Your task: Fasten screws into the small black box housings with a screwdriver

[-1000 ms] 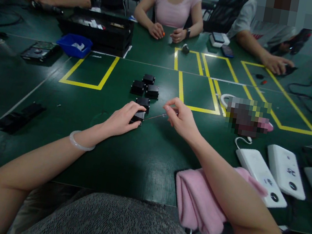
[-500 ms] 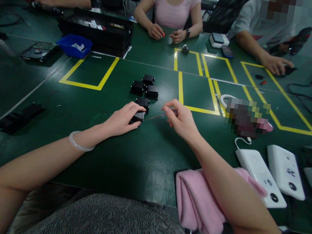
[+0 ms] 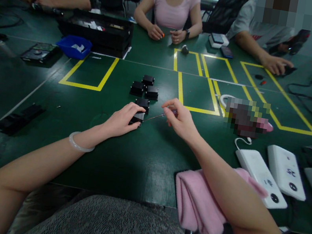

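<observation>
My left hand [image 3: 124,119] is closed around a small black box [image 3: 137,118], pressing it to the green table. In the fingers of my right hand [image 3: 180,118] is a screwdriver [image 3: 156,116] with a dark reddish handle and a thin metal shaft. Its tip meets the right side of the held box, though the exact contact spot is too small to make out. Another black box [image 3: 142,104] stands directly behind the held one. Farther back, several more black boxes [image 3: 148,79] sit in a cluster.
Two white power banks [image 3: 286,171] and a pink cloth [image 3: 198,200] lie by my right arm. Black parts [image 3: 18,118] lie at left. A blue bin [image 3: 74,46] stands before a black crate [image 3: 98,35]. Yellow tape [image 3: 196,109] marks the table. Co-workers sit opposite.
Almost nothing differs. The right hand and screwdriver have shifted very slightly; the left hand stays on the black box.
</observation>
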Tool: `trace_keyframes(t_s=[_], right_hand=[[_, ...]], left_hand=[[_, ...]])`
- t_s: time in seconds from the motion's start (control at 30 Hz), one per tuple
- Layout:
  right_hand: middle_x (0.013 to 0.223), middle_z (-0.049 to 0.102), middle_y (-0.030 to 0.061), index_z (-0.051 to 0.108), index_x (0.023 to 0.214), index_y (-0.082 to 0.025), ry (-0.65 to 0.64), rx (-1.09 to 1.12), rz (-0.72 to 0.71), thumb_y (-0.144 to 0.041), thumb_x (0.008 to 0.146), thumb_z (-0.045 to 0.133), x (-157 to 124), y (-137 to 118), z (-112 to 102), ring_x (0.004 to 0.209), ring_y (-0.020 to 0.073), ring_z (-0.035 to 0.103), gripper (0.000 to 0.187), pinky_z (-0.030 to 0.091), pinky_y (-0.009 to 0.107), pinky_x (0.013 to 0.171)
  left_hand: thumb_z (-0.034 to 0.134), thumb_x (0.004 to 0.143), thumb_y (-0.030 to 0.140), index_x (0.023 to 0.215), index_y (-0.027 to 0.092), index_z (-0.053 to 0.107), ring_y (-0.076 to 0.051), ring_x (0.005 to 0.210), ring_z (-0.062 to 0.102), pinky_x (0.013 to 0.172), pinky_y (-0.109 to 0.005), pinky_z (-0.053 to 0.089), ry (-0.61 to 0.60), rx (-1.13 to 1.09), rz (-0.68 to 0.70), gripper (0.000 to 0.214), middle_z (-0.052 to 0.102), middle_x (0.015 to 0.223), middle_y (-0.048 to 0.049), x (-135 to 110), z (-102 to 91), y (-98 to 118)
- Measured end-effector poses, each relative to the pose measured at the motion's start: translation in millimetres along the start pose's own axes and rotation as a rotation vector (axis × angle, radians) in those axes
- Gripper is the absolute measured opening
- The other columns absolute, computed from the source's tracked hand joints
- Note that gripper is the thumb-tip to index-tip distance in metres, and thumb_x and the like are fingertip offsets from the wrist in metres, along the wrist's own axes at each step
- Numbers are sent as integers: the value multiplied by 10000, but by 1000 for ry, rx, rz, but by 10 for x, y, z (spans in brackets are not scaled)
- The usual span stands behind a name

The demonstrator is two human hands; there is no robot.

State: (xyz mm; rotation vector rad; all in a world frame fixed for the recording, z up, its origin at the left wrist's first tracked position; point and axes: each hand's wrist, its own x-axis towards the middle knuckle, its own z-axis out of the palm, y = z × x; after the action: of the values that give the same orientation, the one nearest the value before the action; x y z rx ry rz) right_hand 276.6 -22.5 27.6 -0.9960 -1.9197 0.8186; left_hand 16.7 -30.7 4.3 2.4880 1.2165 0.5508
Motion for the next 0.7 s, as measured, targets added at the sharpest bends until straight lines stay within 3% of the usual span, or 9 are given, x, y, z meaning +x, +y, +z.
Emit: trace_keyframes(t_s=[0.2, 0.4, 0.57, 0.7], right_hand=[[574, 482, -80, 534, 945, -218, -40, -13, 43, -388, 1036, 528, 2, -13, -9, 468, 96, 462, 193, 340, 263, 524], [694, 484, -71, 511, 1111, -224, -12, 18, -48, -291, 1018, 533, -11, -21, 10, 556, 102, 499, 117, 388, 262, 574], [708, 529, -60, 522, 1040, -221, -19, 27, -17, -362, 1027, 543, -5, 10, 3, 541, 93, 510, 143, 387, 256, 549], [589, 494, -79, 529, 959, -220, -42, 11, 53, -408, 1041, 527, -6, 3, -6, 462, 93, 489, 205, 361, 261, 506]], left_hand=[[558, 968, 299, 1391, 217, 506, -318, 1279, 586, 1000, -493, 570, 4, -10, 10, 434, 564, 1361, -128, 0, 4, -2], [566, 960, 273, 1391, 229, 503, -308, 1294, 576, 1024, -482, 559, 8, 7, 7, 438, 566, 1368, -117, 3, 19, -13], [566, 963, 282, 1390, 235, 503, -309, 1288, 579, 1021, -482, 561, 10, 1, 15, 435, 569, 1363, -115, 3, 14, -13], [559, 968, 289, 1396, 227, 498, -316, 1280, 582, 1000, -486, 570, -1, -7, 13, 436, 565, 1371, -123, 3, 5, -4]])
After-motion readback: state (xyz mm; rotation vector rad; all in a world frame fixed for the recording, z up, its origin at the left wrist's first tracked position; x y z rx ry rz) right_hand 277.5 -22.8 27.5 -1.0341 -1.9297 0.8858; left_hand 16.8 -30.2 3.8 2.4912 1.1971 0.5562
